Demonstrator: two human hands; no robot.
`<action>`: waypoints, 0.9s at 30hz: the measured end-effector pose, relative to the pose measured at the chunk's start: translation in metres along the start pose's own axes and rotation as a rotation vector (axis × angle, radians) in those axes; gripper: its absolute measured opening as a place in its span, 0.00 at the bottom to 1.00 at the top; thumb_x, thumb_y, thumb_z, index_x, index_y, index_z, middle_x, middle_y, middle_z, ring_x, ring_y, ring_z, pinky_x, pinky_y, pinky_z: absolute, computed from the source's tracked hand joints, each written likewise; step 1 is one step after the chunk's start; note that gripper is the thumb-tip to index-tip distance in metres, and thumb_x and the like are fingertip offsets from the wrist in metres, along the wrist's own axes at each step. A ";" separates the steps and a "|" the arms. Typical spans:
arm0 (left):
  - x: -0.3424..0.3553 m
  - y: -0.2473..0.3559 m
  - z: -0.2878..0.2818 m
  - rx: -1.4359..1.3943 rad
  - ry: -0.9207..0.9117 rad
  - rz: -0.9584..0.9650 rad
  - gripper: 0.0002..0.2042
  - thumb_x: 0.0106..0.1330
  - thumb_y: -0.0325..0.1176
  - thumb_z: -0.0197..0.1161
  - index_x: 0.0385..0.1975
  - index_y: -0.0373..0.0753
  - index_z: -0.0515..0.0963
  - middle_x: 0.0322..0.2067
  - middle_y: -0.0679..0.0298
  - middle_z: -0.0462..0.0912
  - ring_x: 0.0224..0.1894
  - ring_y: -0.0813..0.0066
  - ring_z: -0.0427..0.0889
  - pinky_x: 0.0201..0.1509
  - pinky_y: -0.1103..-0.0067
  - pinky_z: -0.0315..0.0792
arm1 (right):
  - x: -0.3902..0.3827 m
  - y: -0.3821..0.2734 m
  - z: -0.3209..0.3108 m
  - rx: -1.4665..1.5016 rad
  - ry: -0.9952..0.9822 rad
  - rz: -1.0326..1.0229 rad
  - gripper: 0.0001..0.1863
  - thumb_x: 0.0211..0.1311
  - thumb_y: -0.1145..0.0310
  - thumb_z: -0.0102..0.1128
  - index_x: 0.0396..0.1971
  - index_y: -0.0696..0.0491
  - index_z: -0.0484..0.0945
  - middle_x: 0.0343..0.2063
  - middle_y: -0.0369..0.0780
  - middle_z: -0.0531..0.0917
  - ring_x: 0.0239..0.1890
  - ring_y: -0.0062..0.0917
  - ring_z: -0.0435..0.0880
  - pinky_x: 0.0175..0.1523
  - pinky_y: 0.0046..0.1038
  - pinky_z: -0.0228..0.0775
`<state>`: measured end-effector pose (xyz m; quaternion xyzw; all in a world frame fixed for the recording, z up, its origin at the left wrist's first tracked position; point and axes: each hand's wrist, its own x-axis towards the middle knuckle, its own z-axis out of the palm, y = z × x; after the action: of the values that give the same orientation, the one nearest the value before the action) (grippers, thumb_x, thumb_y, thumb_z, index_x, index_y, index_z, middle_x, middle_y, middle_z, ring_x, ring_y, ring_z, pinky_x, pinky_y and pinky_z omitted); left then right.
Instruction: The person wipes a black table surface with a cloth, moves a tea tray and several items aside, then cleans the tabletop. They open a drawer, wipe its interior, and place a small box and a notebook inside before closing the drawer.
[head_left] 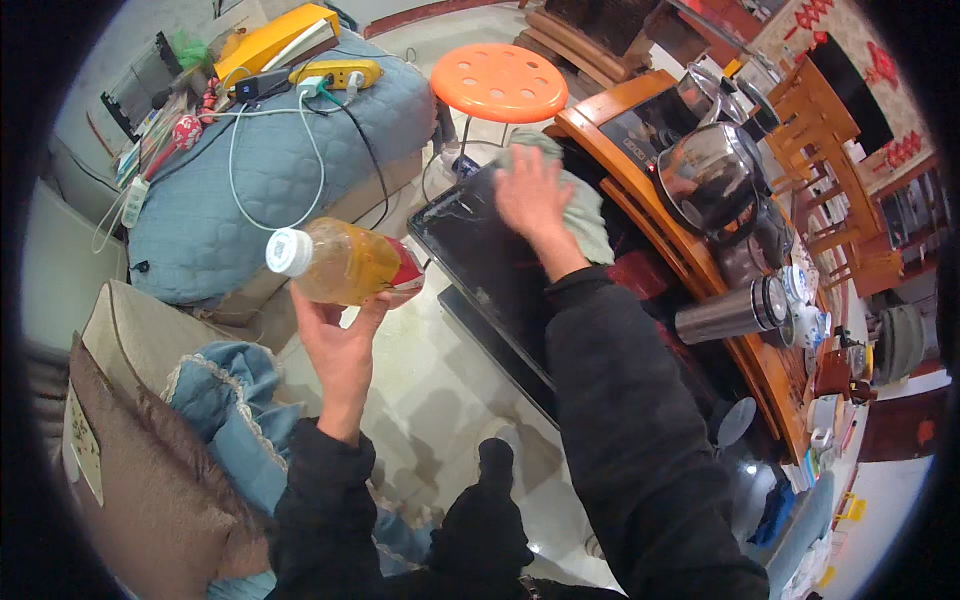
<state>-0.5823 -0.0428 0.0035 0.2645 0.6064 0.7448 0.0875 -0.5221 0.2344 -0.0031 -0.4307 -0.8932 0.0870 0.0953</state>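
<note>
My left hand (338, 352) is wrapped round a clear plastic bottle (345, 262) with a white cap, a red label and yellowish liquid inside. The bottle is tilted, its cap pointing left. Palm down, my right hand (532, 195) lies with fingers stretched out at the far end of a glossy black panel (480, 265). A grey-green cloth (585, 212) is bunched beside and partly beneath this hand. Pale smears and wet-looking marks show on the panel. How much of the cloth lies under the palm is hidden.
An orange round stool (499, 84) stands ahead. On the right, a wooden table (655, 250) carries a glass-and-steel kettle (708, 175) and a steel thermos cup (730, 312). At left, a blue quilted sofa (270, 180) bears a yellow power strip (337, 74) with cables.
</note>
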 end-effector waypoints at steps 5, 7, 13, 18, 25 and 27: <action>0.000 0.011 -0.001 -0.008 0.060 0.035 0.36 0.57 0.25 0.75 0.64 0.35 0.61 0.60 0.58 0.70 0.62 0.67 0.72 0.67 0.71 0.65 | -0.042 -0.059 0.026 0.133 0.002 -0.408 0.24 0.72 0.60 0.47 0.66 0.44 0.65 0.66 0.42 0.68 0.72 0.46 0.57 0.70 0.63 0.46; 0.003 0.024 0.000 0.029 0.067 0.085 0.36 0.57 0.25 0.75 0.64 0.36 0.61 0.60 0.58 0.70 0.62 0.68 0.72 0.67 0.71 0.65 | -0.066 -0.062 0.027 0.210 0.057 -0.462 0.25 0.70 0.64 0.50 0.66 0.46 0.65 0.66 0.43 0.68 0.72 0.46 0.59 0.70 0.60 0.48; 0.019 0.046 0.044 -0.025 -0.042 0.094 0.33 0.57 0.26 0.74 0.61 0.36 0.63 0.57 0.59 0.72 0.59 0.69 0.74 0.65 0.72 0.67 | -0.145 -0.002 0.000 0.318 0.048 -0.668 0.25 0.65 0.65 0.56 0.62 0.47 0.69 0.63 0.43 0.71 0.69 0.46 0.63 0.71 0.52 0.53; 0.043 0.029 0.123 0.006 -0.218 0.071 0.26 0.55 0.32 0.75 0.51 0.36 0.68 0.48 0.62 0.76 0.52 0.72 0.78 0.52 0.72 0.75 | -0.115 0.079 -0.053 0.174 0.021 -0.248 0.26 0.67 0.61 0.54 0.64 0.50 0.66 0.62 0.46 0.72 0.66 0.46 0.67 0.67 0.48 0.57; 0.078 0.002 0.219 0.321 -0.249 0.141 0.30 0.52 0.35 0.76 0.53 0.36 0.68 0.48 0.51 0.83 0.48 0.59 0.84 0.51 0.68 0.76 | -0.117 0.122 -0.056 0.029 0.118 0.013 0.30 0.71 0.55 0.48 0.70 0.49 0.59 0.68 0.44 0.65 0.70 0.47 0.60 0.72 0.57 0.46; 0.082 -0.006 0.233 0.359 -0.263 0.112 0.30 0.52 0.36 0.76 0.53 0.37 0.69 0.47 0.51 0.83 0.49 0.56 0.84 0.51 0.66 0.75 | -0.126 0.120 -0.046 -0.049 0.174 0.049 0.31 0.71 0.55 0.48 0.70 0.49 0.57 0.68 0.44 0.64 0.70 0.49 0.59 0.71 0.59 0.46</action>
<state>-0.5360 0.1949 0.0505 0.4041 0.6970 0.5875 0.0759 -0.3437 0.2118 0.0006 -0.4605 -0.8727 0.0295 0.1598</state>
